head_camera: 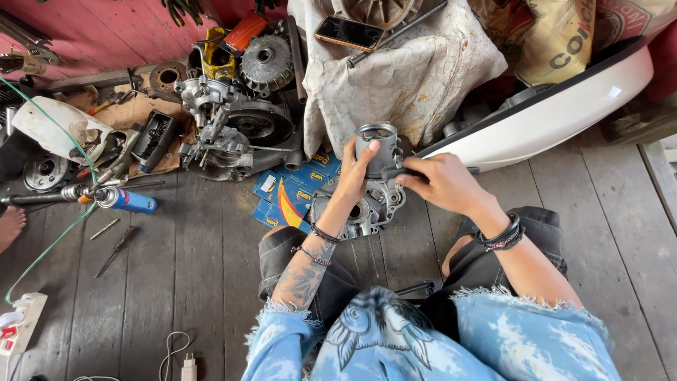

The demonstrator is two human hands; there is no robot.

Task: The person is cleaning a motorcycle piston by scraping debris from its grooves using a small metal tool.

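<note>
The person is sitting on the wooden floor (176,268) and working on a grey metal piston (376,144). The left hand (352,176) is wrapping its fingers around the piston's side, holding it up just above a silver engine case (367,208) near the middle of the floor. The right hand (441,182) is closing tight on a dark thin tool (398,171), pushing its tip against the piston. It looks like the piston is being fitted or cleaned. The next move needs a steady grip and a gentle push.
</note>
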